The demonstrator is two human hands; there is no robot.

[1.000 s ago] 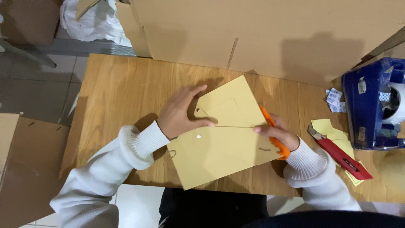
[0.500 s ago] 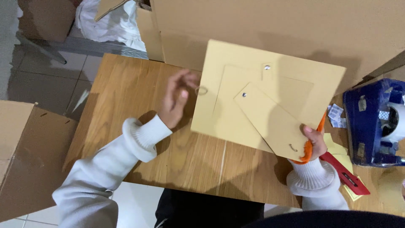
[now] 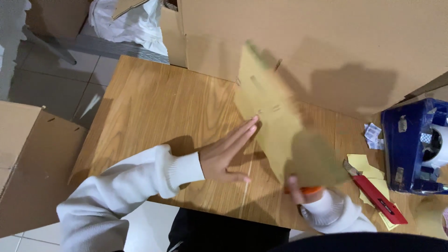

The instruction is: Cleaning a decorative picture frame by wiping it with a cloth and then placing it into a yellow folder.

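A yellow envelope [image 3: 280, 135] stands up off the wooden table [image 3: 154, 107], blurred and tilted, its upper corner rising in front of the big cardboard sheet [image 3: 317, 42] at the back and its lower part coming down toward the near edge of the table. The blur hides its details; only a few dark marks show on its face.

The right hand [image 3: 301, 191] is at the envelope's lower end, mostly hidden behind the paper. A fingertip or two show below the edge, closed around an orange-handled tool [image 3: 310, 190], whose blade cannot be seen. The hand seems to grip the envelope's lower part as well, though the blur makes this hard to confirm. Its white knitted cuff sits just below.

The left hand [image 3: 226, 156] is open and flat, fingers straight and together, pointing up and to the right. The fingertips [image 3: 253, 122] reach the envelope's left edge; whether they touch it cannot be told. The palm hovers at or just above the table, casting a shadow to its left. It holds nothing.

To the right of the envelope lie a red box cutter [image 3: 378, 200] on some pale yellow paper scraps [image 3: 361, 163], and beyond them a blue tape dispenser [image 3: 410, 149] with small white paper bits [image 3: 372, 134] beside it. A cardboard box [image 3: 28, 158] stands on the floor at the left, and white wrapping [image 3: 126, 23] lies at the top left.
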